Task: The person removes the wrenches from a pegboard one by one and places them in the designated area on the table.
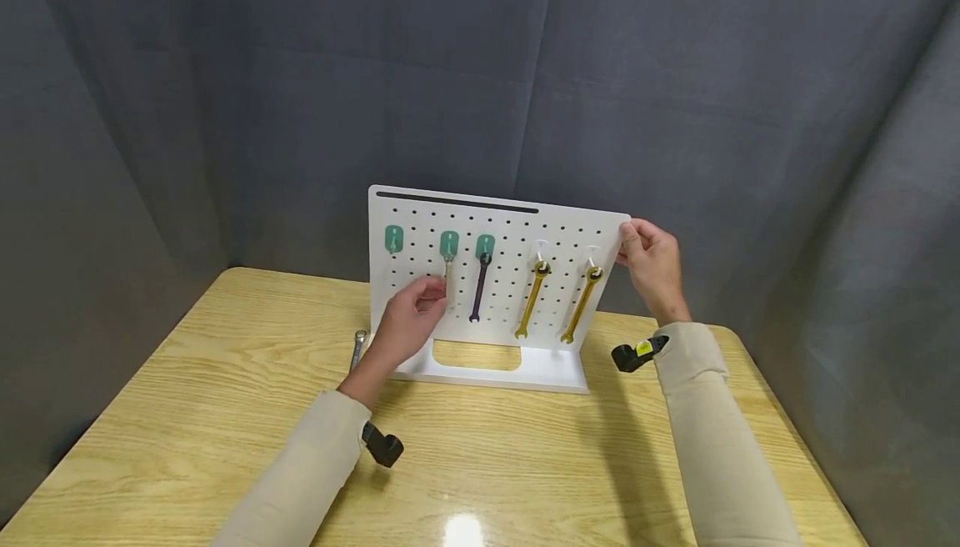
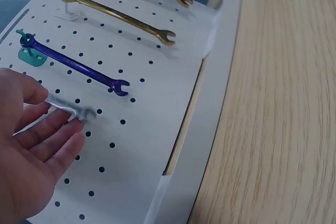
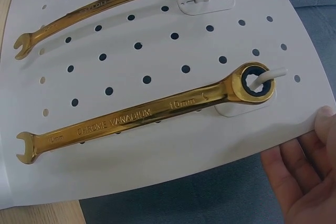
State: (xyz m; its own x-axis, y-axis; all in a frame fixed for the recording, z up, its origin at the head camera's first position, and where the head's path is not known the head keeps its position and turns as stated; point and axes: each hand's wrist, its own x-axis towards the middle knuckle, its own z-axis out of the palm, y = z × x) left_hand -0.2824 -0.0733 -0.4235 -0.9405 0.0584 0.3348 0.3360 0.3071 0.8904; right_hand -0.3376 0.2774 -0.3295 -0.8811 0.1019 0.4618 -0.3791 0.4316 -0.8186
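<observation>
My left hand [image 1: 408,318] is at a white pegboard [image 1: 555,368], its thumb and fingers pinching a silver wrench [image 2: 73,107]. The upper end of that wrench is at the middle green hook [image 1: 449,243], and its open end shows past the fingers in the left wrist view. Just to the right, a purple wrench [image 1: 481,288] hangs from another green hook [image 1: 486,245]. My right hand [image 1: 652,268] grips the board's upper right edge, thumb on the front face. Beside it a gold wrench [image 3: 142,116] hangs by its ring end from a white hook [image 3: 270,75].
A second gold wrench [image 1: 533,301] hangs left of the outer one. The leftmost green hook [image 1: 393,239] holds no wrench. Another silver wrench [image 1: 358,348] lies by the board's left side on the wooden table [image 1: 487,447]. Grey curtains [image 1: 300,113] enclose the table's back and sides.
</observation>
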